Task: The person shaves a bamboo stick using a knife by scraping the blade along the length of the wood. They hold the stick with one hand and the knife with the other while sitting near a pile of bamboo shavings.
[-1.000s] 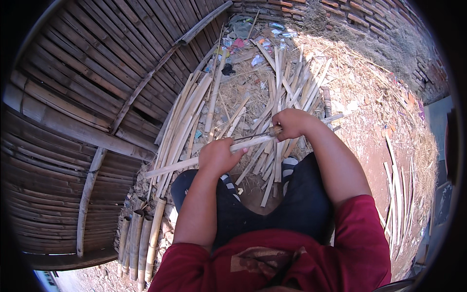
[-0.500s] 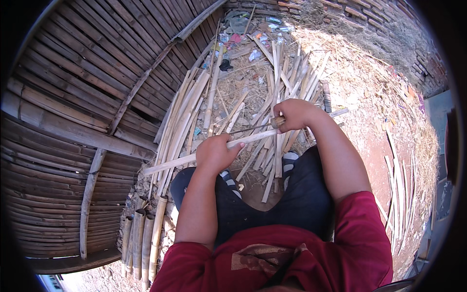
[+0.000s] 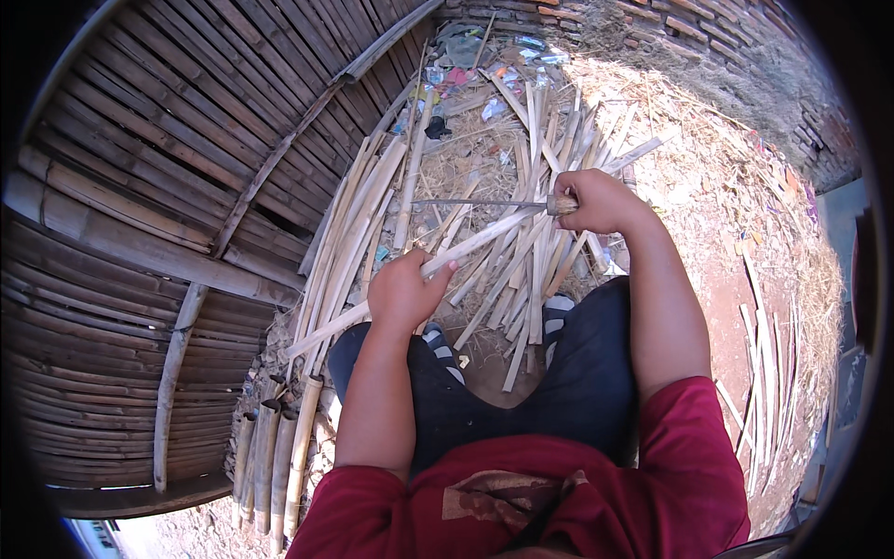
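My left hand (image 3: 406, 291) is closed around a long pale bamboo strip (image 3: 484, 238), which slants from beside my left knee up to the far right. In my right hand (image 3: 603, 203) is a knife (image 3: 480, 202), gripped by its short wooden handle. Its thin dark blade points left, crossing over the strip close to the handle. Whether the edge touches the strip I cannot tell. Beneath both hands, a heap of split bamboo strips (image 3: 535, 279) lies between my feet and beyond them.
At the left stands a bamboo slat wall (image 3: 121, 224), with more strips (image 3: 349, 252) along its foot. Several cut bamboo tubes (image 3: 265, 466) are near its lower end. Thin strips (image 3: 768, 391) lie at the right. Litter (image 3: 494, 107) and a brick wall (image 3: 694, 28) are at the back.
My right hand has moved away from me and slightly right with the knife, whose blade is now farther from my left hand. The strip's far end has swung up and away.
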### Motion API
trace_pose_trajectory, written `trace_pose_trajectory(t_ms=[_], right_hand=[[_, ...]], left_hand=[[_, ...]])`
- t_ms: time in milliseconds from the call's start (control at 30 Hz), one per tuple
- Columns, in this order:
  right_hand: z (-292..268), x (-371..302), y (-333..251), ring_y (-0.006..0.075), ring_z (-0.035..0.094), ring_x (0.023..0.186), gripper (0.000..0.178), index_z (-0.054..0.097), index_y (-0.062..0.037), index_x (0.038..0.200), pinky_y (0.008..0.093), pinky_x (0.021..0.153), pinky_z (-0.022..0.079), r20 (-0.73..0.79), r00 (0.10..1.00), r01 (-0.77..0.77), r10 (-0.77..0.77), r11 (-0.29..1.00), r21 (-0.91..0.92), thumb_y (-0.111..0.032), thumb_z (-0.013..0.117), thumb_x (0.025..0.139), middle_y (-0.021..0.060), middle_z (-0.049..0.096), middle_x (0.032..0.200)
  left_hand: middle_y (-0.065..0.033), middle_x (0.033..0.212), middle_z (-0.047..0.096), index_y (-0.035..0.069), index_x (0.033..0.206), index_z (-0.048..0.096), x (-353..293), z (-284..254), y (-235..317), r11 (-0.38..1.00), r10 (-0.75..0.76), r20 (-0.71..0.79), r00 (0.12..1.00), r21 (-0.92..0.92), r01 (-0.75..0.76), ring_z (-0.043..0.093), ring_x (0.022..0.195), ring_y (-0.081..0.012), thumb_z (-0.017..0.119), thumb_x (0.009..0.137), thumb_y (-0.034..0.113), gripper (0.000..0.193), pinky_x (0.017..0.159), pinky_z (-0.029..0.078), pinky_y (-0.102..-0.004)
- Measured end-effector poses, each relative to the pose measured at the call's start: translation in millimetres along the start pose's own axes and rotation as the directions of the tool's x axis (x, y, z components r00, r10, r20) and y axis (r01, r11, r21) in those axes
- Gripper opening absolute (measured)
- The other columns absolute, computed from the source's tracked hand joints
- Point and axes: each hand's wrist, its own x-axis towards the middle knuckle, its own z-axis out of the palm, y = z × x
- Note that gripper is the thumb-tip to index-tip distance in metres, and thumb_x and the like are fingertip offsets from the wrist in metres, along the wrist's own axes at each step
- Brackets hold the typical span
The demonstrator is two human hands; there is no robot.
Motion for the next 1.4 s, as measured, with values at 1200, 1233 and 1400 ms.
trace_pose_trajectory(t_ms=[1200,1233,1400], right_hand=[[-12.4,-4.9,4.6,0.0384,0.071,0.093,0.037,0.070,-0.0022,0.111,0.0462,0.083,0.054,-0.176,0.984,0.054,-0.019,0.979,0.197,-0.018,0.077,0.078,0.0210,0.072,0.096],[-11.1,-2.6,14.1,0.0380,0.071,0.093,0.038,0.071,-0.0022,0.112,0.0456,0.084,0.054,-0.213,0.977,0.025,0.023,0.975,0.223,-0.017,0.077,0.078,0.0211,0.072,0.097],[-6.9,-2.8,5.1,0.0395,0.071,0.095,0.037,0.071,-0.0039,0.112,0.0465,0.085,0.055,-0.243,0.969,-0.018,0.047,0.993,0.121,-0.016,0.077,0.078,0.0223,0.073,0.099]], left_hand=[[-0.0157,0.077,0.075,0.007,0.102,0.077,4.2,5.4,-9.8,0.994,0.048,-0.238,0.970,-0.086,-0.071,0.075,0.079,-0.0379,0.074,0.091,0.060,0.054,0.071,0.057,-0.0484],[-0.0155,0.077,0.075,0.007,0.103,0.077,4.7,4.8,-9.7,0.995,0.040,-0.241,0.970,-0.083,-0.062,0.075,0.079,-0.0378,0.074,0.091,0.060,0.055,0.071,0.057,-0.0482],[-0.0149,0.078,0.076,0.007,0.103,0.078,6.4,5.2,-6.3,0.995,0.006,-0.243,0.970,-0.092,-0.030,0.075,0.079,-0.0371,0.074,0.091,0.060,0.055,0.071,0.057,-0.0476]])
